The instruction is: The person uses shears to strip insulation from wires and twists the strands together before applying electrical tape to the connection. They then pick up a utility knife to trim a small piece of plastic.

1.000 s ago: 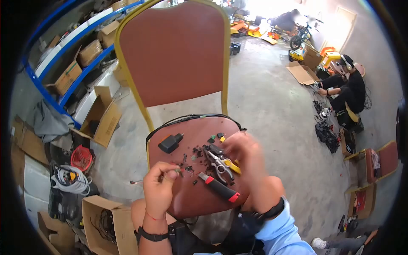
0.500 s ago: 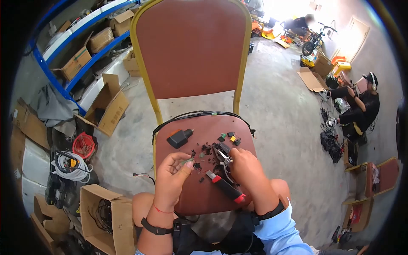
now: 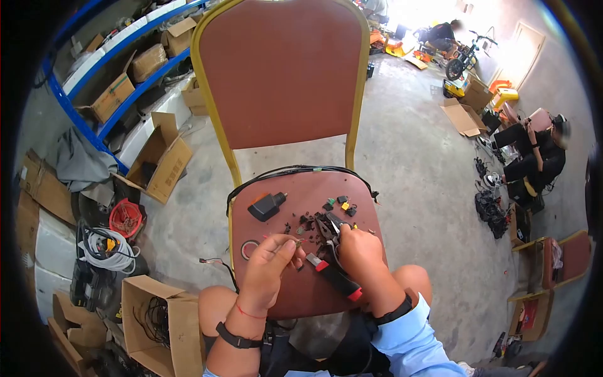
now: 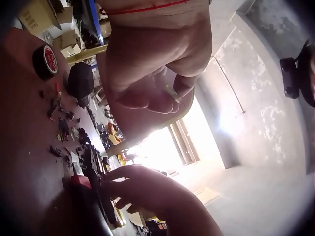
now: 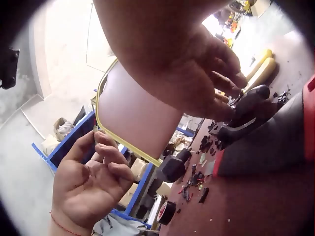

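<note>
My left hand (image 3: 269, 261) pinches a small thin greenish piece (image 4: 172, 93) between thumb and fingertips, raised over the chair's red-brown seat (image 3: 289, 298). Over the seat's right side, my right hand (image 3: 363, 251) has its fingers curled at the pliers (image 3: 335, 227), covering much of their handles. Yellow handles (image 5: 260, 71) show just beyond its fingertips in the right wrist view. A black-and-red utility knife (image 3: 339, 281), blade out, lies between the hands. Small black scraps (image 3: 306, 222) are scattered beside the pliers. Behind the left hand lies a roll of tape (image 4: 46, 62).
A black block with an orange side (image 3: 267, 206) sits at the seat's left. Green and yellow bits (image 3: 342, 200) lie farther back, and black cable (image 3: 295, 168) runs along the rear edge. An open cardboard box (image 3: 147, 320) stands left on the floor. A seated person (image 3: 543, 157) is at right.
My left hand has shifted slightly right and down with the greenish piece, uncovering the tape roll. The right hand came down onto the pliers and stays there. The person at right has moved.
</note>
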Demonstrator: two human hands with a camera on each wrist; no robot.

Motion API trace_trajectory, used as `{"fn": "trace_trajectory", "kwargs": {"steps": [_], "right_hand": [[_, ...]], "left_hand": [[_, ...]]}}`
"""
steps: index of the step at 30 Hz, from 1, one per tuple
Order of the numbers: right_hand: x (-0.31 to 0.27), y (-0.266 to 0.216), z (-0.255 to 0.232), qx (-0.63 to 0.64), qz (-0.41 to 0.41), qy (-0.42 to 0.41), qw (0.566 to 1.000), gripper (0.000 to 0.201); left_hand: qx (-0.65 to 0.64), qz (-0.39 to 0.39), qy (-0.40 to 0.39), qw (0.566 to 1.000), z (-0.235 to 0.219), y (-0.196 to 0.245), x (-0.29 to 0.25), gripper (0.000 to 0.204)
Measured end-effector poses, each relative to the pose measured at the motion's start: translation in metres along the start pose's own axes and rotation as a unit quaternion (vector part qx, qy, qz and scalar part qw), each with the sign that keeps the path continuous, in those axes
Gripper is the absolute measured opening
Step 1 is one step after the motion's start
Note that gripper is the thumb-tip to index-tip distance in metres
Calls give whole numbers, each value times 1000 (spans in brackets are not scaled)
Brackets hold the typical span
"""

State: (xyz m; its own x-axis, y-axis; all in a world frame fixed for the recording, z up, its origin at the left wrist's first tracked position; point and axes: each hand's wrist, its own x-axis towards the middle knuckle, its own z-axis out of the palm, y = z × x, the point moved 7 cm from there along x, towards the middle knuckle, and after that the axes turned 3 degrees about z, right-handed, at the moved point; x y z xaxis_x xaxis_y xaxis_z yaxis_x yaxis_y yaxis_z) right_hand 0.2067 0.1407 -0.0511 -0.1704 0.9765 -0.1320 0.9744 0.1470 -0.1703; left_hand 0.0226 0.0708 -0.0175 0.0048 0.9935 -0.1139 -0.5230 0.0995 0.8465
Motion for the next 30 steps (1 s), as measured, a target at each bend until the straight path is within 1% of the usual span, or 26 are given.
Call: {"fn": "trace_trajectory", "kwargs": {"steps": [5, 6, 9, 10, 11, 12, 13, 15, 16, 17, 19, 22, 25, 26, 28, 30], "right_hand": [[2, 7, -9, 14, -21, 12, 1000, 15], [4, 13, -12, 32, 2, 28, 999, 24], [4, 15, -34, 179, -31, 42, 983, 32], [5, 15, -33, 289, -25, -17, 957, 37], [4, 12, -33, 395, -19, -77, 915, 42], [3, 6, -34, 495, -12, -138, 858, 47], [-1, -3, -41, 553, -15, -171, 815, 45], [-11, -22, -50, 660, -15, -239, 712, 41], [-12, -25, -48, 643, -38, -252, 722, 43], [-13, -28, -44, 646, -43, -254, 718, 44], [-16, -36, -35, 651, -53, -258, 712, 46], [-15, -41, -29, 627, -125, -212, 739, 52], [-19, -41, -37, 525, -140, -197, 816, 58], [-21, -44, -43, 496, -160, -183, 834, 60], [-24, -52, -53, 435, -199, -153, 865, 64], [-26, -57, -50, 453, -230, -122, 853, 63]], "left_hand": [[-61, -9, -18, 998, -3, 4, -5, 19], [-63, -6, -17, 998, -2, 6, -6, 19], [-70, 6, -17, 997, -3, 11, -4, 19], [-69, 10, -21, 997, -3, 12, -3, 20], [-66, 12, -25, 997, -4, 14, -2, 21], [-61, 25, -29, 997, -3, 16, -1, 22], [-56, 36, -32, 997, -1, 17, -1, 22], [-55, 57, -28, 996, -3, 16, -4, 23], [-60, 70, -25, 995, -5, 16, -2, 24], [-65, 85, -25, 994, -5, 16, 0, 25], [-59, 75, -2, 995, -8, 16, 0, 22], [-45, 78, 25, 996, -9, 17, 0, 21], [-37, 92, 49, 994, -10, 17, 0, 22], [-34, 97, 58, 993, -10, 17, -1, 22], [-42, 113, 49, 991, -12, 16, -1, 22], [-36, 118, 45, 991, -13, 15, -2, 23]]}}
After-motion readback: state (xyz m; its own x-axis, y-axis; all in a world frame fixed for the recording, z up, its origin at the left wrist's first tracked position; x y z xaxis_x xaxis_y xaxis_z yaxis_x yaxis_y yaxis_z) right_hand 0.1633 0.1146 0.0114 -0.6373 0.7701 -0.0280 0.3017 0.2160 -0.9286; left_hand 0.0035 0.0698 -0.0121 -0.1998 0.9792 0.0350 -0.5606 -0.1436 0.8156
